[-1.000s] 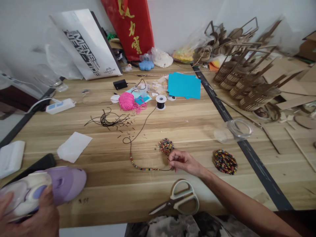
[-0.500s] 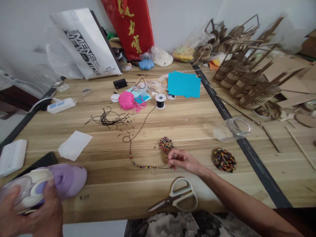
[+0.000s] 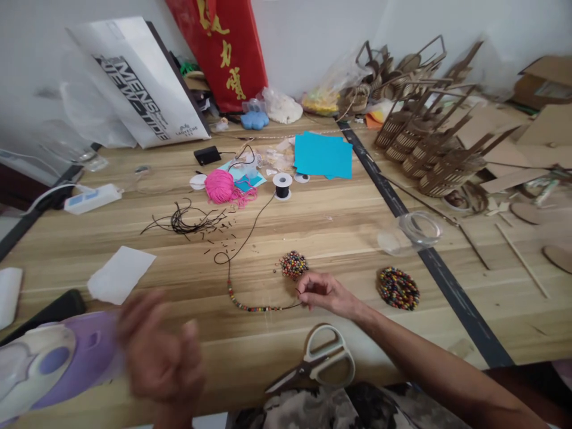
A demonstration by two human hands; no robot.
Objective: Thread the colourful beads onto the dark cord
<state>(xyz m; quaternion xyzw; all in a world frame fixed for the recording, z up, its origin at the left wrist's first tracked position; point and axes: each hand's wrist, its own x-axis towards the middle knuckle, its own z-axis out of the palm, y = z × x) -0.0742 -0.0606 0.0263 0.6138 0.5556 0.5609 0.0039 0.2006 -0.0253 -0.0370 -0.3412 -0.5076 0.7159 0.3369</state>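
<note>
My right hand (image 3: 328, 292) pinches the end of a thin black cord, just below a small heap of colourful beads (image 3: 294, 264). Several beads are threaded on the cord, making a curved beaded string (image 3: 250, 308) on the table. From there the cord loops once and runs up to a black-and-white spool (image 3: 282, 187). My left hand (image 3: 161, 351) is smeared by motion above the front left of the table, beside a purple and white device (image 3: 58, 357). Whether its fingers hold anything does not show. Scissors (image 3: 317, 360) lie below my right hand.
A coil of strung beads (image 3: 397, 288) lies to the right. Cut black cords (image 3: 187, 220), pink yarn (image 3: 218, 186) and a paper scrap (image 3: 120, 274) are on the left. Blue sheets (image 3: 322, 155) and wooden baskets (image 3: 429, 149) stand farther back.
My left hand has let go of the purple and white device and moved right. The right hand keeps its pinch on the cord. The whole view has shifted slightly.
</note>
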